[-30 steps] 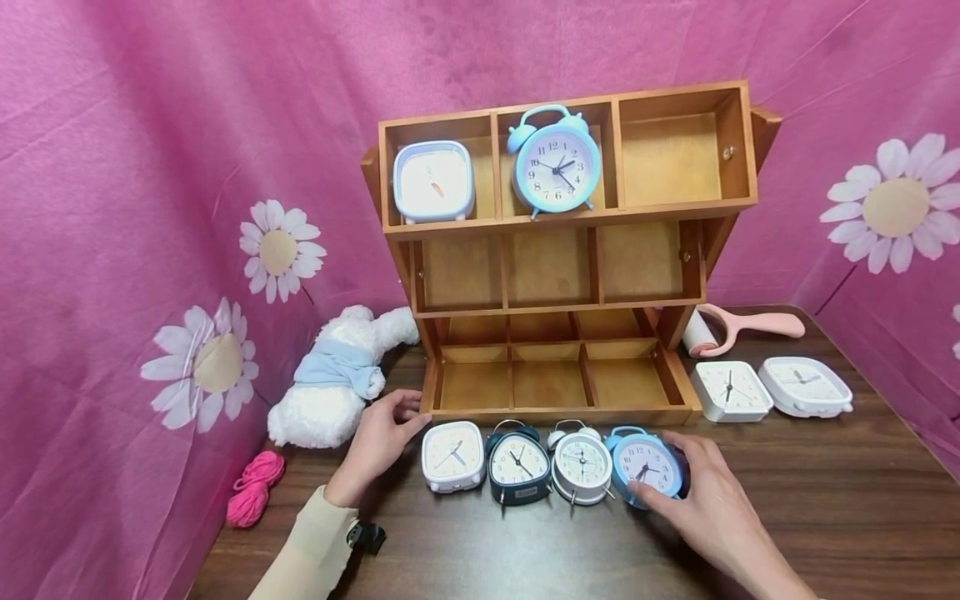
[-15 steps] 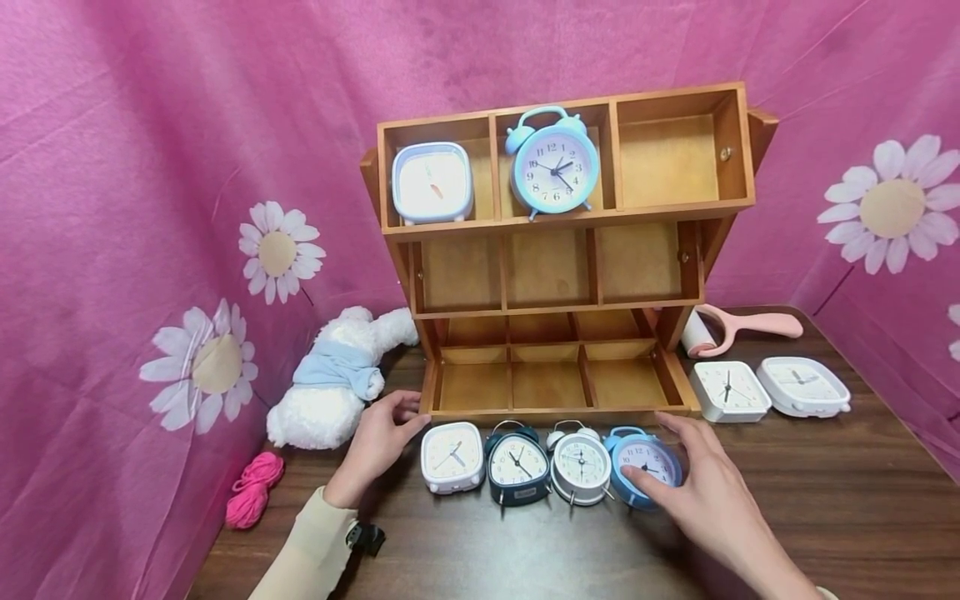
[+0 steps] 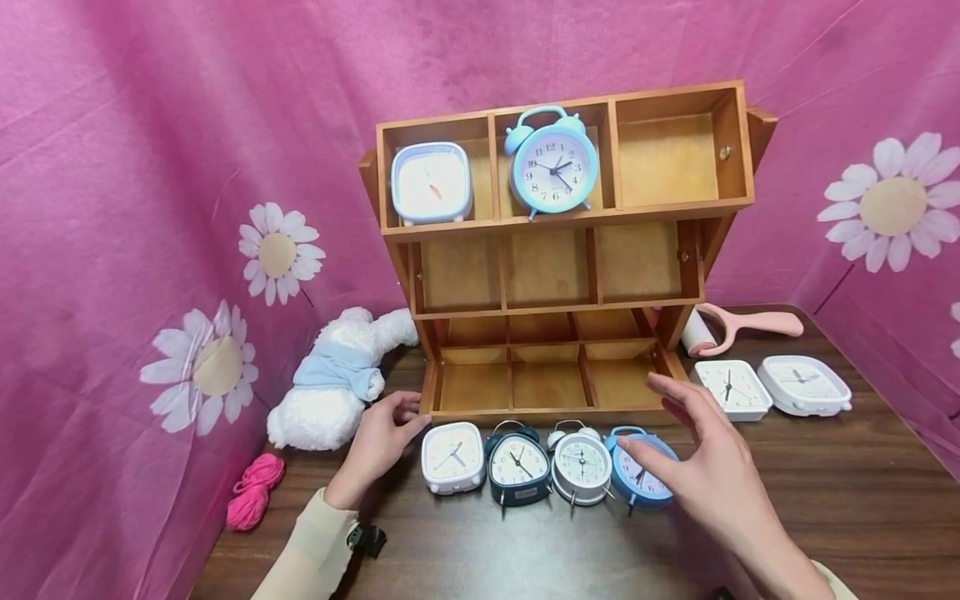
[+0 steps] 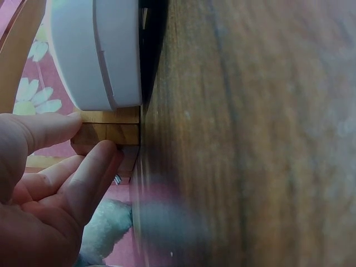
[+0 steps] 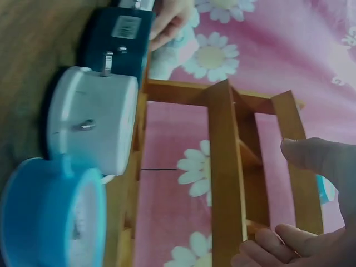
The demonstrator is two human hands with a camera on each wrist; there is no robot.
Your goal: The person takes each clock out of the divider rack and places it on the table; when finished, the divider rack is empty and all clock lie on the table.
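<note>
At the front left corner of the wooden shelf, our left grip pinches its edge. In front of the shelf's right end, we have our right grip spread wide, holding nothing, near the blue clock on the counter.

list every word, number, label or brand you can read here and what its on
"11 12 1 2 3 4 6 7 8 9 10": light-blue twin-bell clock, top row of wooden shelf
Front blue clock: numbers too small, partly behind right hand
Other clock dials: too small or washed out
Label on dark green clock: too blurred
Pink curtain: letters too blurred
</note>
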